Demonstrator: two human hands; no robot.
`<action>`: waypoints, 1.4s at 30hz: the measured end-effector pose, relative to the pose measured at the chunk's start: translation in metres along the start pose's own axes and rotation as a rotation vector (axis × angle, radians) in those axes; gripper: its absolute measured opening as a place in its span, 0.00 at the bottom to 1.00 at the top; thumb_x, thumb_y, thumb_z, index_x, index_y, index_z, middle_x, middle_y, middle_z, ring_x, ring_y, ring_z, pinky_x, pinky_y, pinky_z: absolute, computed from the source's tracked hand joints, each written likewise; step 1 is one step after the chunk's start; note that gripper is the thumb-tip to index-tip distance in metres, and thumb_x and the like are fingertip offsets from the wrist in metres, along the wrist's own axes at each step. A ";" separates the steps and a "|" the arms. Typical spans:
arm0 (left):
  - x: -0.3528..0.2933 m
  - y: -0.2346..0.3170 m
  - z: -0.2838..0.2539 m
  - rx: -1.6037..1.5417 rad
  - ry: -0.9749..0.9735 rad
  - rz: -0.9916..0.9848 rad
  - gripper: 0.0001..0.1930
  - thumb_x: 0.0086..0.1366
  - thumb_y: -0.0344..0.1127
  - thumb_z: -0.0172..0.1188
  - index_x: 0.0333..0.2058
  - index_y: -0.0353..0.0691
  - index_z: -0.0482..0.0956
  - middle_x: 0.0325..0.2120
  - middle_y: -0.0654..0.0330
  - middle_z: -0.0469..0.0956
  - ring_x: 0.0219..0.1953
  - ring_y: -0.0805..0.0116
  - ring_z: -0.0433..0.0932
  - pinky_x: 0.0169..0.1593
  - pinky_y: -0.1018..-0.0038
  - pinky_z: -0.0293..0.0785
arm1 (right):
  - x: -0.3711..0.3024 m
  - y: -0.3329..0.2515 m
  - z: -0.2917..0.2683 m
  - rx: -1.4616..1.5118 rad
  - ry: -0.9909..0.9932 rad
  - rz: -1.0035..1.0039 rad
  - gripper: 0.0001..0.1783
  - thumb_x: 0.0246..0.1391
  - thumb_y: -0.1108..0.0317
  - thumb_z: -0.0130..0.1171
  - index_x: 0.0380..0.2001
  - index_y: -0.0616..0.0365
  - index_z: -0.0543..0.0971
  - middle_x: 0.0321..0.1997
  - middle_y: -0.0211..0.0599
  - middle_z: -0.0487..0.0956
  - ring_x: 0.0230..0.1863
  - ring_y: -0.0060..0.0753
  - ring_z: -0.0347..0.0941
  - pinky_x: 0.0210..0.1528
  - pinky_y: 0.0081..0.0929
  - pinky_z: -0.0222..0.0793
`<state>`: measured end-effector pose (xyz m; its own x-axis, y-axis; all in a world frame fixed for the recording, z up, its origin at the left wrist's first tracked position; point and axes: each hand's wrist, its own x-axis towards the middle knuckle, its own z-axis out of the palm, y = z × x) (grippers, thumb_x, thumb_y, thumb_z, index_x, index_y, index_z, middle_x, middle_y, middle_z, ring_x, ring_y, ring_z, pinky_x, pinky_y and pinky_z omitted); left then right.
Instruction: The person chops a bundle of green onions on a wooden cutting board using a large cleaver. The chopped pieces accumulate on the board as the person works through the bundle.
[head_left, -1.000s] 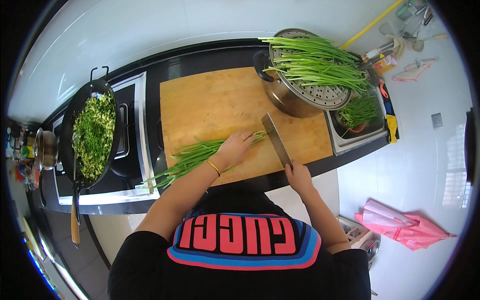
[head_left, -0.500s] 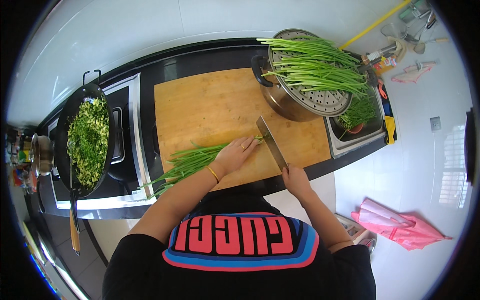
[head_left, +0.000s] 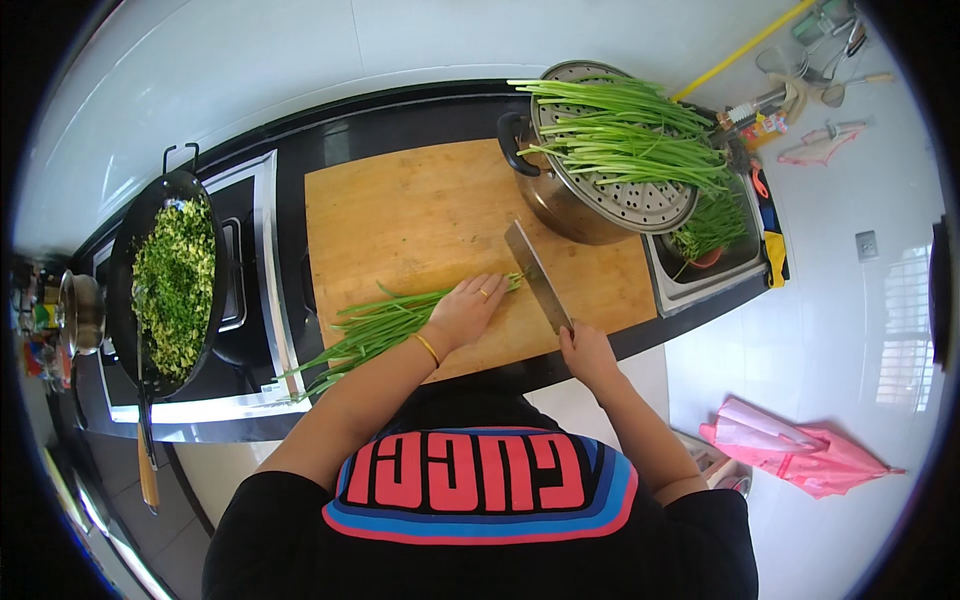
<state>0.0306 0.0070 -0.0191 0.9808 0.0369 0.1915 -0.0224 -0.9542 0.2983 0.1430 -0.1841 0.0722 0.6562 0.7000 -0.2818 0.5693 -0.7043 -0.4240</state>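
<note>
Counter [head_left: 400, 125]: black; stove [head_left: 265, 220] left of cutting board [head_left: 410, 215], sink [head_left: 692, 295] right.
Board room: bare toward far edge; pot [head_left: 560, 205] at far right corner.
Green stalks [head_left: 385, 325]: near side, tips past the left edge.
Left hand [head_left: 472, 308]: fingers together, pressed over the stalks.
Right hand [head_left: 588, 352]: wrapped around cleaver [head_left: 540, 280] handle, blade beside the stalks' right ends.

The board [head_left: 420, 210] is coloured honey-brown and flecked with darker marks; fresh green is shown by the stalks [head_left: 388, 318] on it. The cleaver [head_left: 541, 281] is toned dull grey. Food [head_left: 175, 285] mottled green and yellow is framed by the black wok [head_left: 123, 300]. The silvery steamer rack [head_left: 662, 204] is dotted with dark holes. The black shirt [head_left: 460, 565] is banded and lettered in pink and blue.
</note>
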 end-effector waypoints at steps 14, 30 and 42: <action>0.005 0.008 -0.002 0.065 -0.012 -0.038 0.25 0.55 0.34 0.45 0.52 0.31 0.64 0.51 0.53 0.64 0.53 0.60 0.63 0.55 0.69 0.61 | 0.030 -0.003 0.027 0.008 -0.012 0.078 0.15 0.54 0.63 0.44 0.28 0.66 0.73 0.25 0.58 0.75 0.32 0.60 0.72 0.35 0.48 0.68; 0.005 0.007 0.002 0.052 0.000 -0.050 0.24 0.55 0.33 0.45 0.51 0.31 0.65 0.50 0.53 0.64 0.53 0.61 0.63 0.56 0.70 0.60 | 0.002 0.001 -0.005 -0.033 -0.037 -0.007 0.14 0.52 0.65 0.47 0.23 0.67 0.74 0.22 0.59 0.74 0.27 0.59 0.72 0.33 0.46 0.68; 0.006 0.008 0.000 0.040 -0.019 -0.042 0.24 0.56 0.33 0.44 0.52 0.31 0.64 0.51 0.53 0.64 0.54 0.60 0.62 0.57 0.69 0.59 | 0.034 0.005 0.032 -0.002 -0.019 0.014 0.17 0.54 0.62 0.44 0.24 0.67 0.73 0.25 0.59 0.75 0.30 0.60 0.72 0.35 0.47 0.67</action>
<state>0.0357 -0.0004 -0.0152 0.9843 0.0720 0.1612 0.0266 -0.9631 0.2677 0.1524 -0.1597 0.0328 0.6544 0.6923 -0.3040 0.5615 -0.7142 -0.4179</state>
